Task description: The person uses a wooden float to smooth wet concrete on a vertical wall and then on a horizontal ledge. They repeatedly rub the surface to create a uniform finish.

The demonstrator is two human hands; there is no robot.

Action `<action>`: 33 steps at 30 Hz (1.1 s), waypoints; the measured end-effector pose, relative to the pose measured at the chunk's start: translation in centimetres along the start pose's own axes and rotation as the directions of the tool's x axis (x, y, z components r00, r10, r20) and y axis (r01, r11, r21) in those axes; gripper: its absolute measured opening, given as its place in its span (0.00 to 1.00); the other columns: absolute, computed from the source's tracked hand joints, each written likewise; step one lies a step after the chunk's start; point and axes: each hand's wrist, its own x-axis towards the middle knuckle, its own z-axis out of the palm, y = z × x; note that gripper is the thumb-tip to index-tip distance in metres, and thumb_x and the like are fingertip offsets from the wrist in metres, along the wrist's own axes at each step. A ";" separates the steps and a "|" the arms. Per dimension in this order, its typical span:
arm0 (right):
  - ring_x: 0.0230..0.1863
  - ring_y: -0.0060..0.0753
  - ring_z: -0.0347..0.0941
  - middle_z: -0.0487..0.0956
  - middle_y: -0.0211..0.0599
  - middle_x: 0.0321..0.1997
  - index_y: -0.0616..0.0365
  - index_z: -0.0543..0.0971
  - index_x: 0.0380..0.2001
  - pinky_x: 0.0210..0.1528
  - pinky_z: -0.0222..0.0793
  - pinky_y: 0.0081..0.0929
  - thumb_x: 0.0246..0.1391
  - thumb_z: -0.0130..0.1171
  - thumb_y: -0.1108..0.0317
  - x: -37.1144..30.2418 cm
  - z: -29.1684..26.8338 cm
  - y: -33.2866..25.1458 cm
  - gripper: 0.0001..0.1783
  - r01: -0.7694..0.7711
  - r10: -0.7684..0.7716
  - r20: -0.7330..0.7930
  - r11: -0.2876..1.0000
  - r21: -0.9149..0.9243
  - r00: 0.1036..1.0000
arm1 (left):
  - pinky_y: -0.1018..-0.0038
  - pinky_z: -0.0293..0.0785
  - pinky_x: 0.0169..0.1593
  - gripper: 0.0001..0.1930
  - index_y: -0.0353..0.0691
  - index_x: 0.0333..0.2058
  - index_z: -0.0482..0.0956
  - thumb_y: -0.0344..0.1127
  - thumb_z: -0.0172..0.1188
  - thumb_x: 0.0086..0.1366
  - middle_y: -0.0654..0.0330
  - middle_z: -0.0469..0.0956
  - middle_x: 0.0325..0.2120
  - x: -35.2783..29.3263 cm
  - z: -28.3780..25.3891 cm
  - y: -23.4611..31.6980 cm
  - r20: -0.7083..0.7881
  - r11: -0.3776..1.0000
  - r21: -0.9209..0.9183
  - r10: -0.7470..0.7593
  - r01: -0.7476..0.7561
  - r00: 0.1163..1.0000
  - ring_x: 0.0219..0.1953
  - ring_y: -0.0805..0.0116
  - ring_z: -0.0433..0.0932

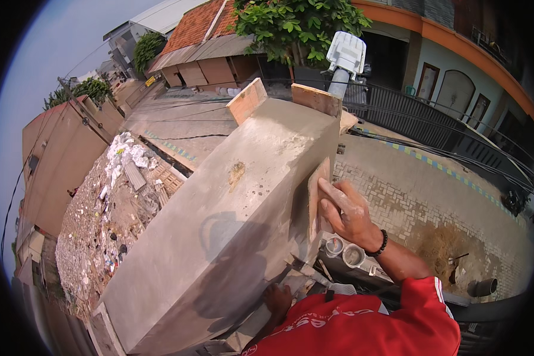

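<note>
My right hand (351, 218), with a dark bead bracelet at the wrist, grips a flat wooden float (313, 204). The float's face lies against the right end of a grey plastered wall block (178, 213). Smooth, damp-looking plaster covers the block's top, with a rough tan patch and small pits near its middle. Lower down, in shadow, my left hand (277, 298) rests by the block's near side with its fingers apart; part of it is hard to make out. Two short wooden boards (248, 101) stand up at the block's far end.
I am high above a paved street (391, 190). A white street lamp (345, 54) and black cables (457, 127) pass close beyond the block. Two round pipe openings (353, 255) sit below my right forearm. Rubble and rubbish (104, 231) lie far below on the left.
</note>
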 end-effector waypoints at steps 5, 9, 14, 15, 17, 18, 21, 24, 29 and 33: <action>0.34 0.46 0.73 0.71 0.45 0.35 0.62 0.73 0.61 0.35 0.71 0.37 0.55 0.62 0.77 5.1 -0.5 -1.4 0.29 -0.019 0.011 -0.110 0.997 -0.079 0.994 | 0.47 0.64 0.59 0.28 0.33 0.47 0.77 0.56 0.56 0.65 0.43 0.76 0.47 0.4 -0.7 0.6 0.075 0.998 -0.054 -0.006 0.010 0.997 0.54 0.44 0.73; 0.37 0.48 0.74 0.72 0.49 0.38 0.64 0.70 0.64 0.39 0.72 0.40 0.56 0.63 0.75 -2.4 1.8 1.3 0.31 -0.016 0.030 0.167 0.996 -0.086 0.985 | 0.48 0.63 0.59 0.28 0.34 0.48 0.78 0.57 0.55 0.65 0.44 0.76 0.47 0.5 -0.7 1.0 0.073 0.997 -0.077 -0.010 0.015 0.997 0.54 0.44 0.72; 0.38 0.52 0.74 0.74 0.52 0.43 0.65 0.69 0.64 0.41 0.72 0.41 0.57 0.62 0.75 -0.8 -1.1 0.5 0.31 -0.024 0.029 0.039 0.993 -0.112 0.999 | 0.49 0.64 0.58 0.28 0.36 0.49 0.77 0.57 0.55 0.65 0.46 0.75 0.48 0.1 -1.6 1.1 0.085 0.994 -0.093 -0.053 0.061 0.995 0.54 0.46 0.72; 0.38 0.53 0.74 0.74 0.53 0.43 0.65 0.68 0.65 0.41 0.72 0.42 0.57 0.61 0.75 1.0 -1.8 -0.2 0.31 -0.043 0.044 0.001 0.993 -0.114 0.999 | 0.50 0.65 0.58 0.27 0.36 0.48 0.77 0.56 0.56 0.65 0.47 0.75 0.48 0.0 -1.3 1.0 0.074 0.995 -0.081 -0.054 0.060 0.996 0.54 0.46 0.72; 0.39 0.53 0.73 0.74 0.53 0.44 0.66 0.67 0.66 0.43 0.72 0.42 0.57 0.61 0.76 3.8 -2.3 -0.7 0.32 -0.057 0.054 -0.028 0.990 -0.129 0.998 | 0.50 0.66 0.58 0.26 0.37 0.47 0.77 0.55 0.57 0.64 0.47 0.75 0.48 -0.1 -1.0 0.9 0.061 0.997 -0.070 -0.041 0.045 0.997 0.54 0.47 0.72; 0.39 0.53 0.73 0.73 0.52 0.43 0.66 0.66 0.66 0.43 0.71 0.42 0.57 0.60 0.76 5.0 -2.2 -0.7 0.33 -0.048 0.047 -0.012 0.989 -0.138 0.999 | 0.51 0.66 0.58 0.26 0.36 0.47 0.77 0.55 0.56 0.64 0.47 0.75 0.48 -0.1 -0.8 0.9 0.058 0.997 -0.072 -0.034 0.039 0.998 0.54 0.47 0.72; 0.40 0.52 0.71 0.72 0.51 0.42 0.66 0.65 0.67 0.45 0.70 0.42 0.57 0.60 0.77 5.3 -1.3 -0.7 0.34 -0.036 0.043 0.039 0.988 -0.151 0.998 | 0.50 0.66 0.56 0.26 0.36 0.46 0.77 0.55 0.58 0.63 0.47 0.75 0.45 0.0 -0.1 0.8 -0.004 0.995 -0.100 -0.004 0.004 1.000 0.53 0.47 0.72; 0.41 0.51 0.71 0.71 0.51 0.42 0.65 0.67 0.66 0.46 0.69 0.41 0.56 0.60 0.78 1.3 0.1 -0.1 0.34 -0.105 0.124 0.155 0.987 -0.125 0.980 | 0.50 0.67 0.54 0.25 0.36 0.45 0.76 0.54 0.59 0.62 0.47 0.75 0.44 -0.2 1.0 0.3 -0.072 0.998 -0.062 0.026 -0.030 0.997 0.52 0.46 0.72; 0.39 0.51 0.74 0.74 0.52 0.41 0.64 0.68 0.66 0.43 0.72 0.40 0.56 0.61 0.78 0.8 -1.7 -0.1 0.33 -0.128 0.140 0.064 0.979 -0.158 0.988 | 0.50 0.67 0.55 0.25 0.36 0.45 0.76 0.53 0.59 0.61 0.47 0.74 0.44 -0.1 -0.2 0.5 -0.015 0.989 -0.142 -0.037 0.035 0.999 0.52 0.46 0.72; 0.38 0.48 0.74 0.74 0.52 0.41 0.63 0.68 0.67 0.42 0.72 0.39 0.57 0.60 0.78 6.2 -2.7 -0.4 0.33 -0.013 -0.001 -0.066 0.976 -0.218 0.998 | 0.50 0.65 0.57 0.25 0.36 0.45 0.76 0.53 0.59 0.62 0.47 0.75 0.45 -0.3 -0.1 0.6 -0.031 0.989 -0.141 -0.045 0.040 0.999 0.53 0.46 0.72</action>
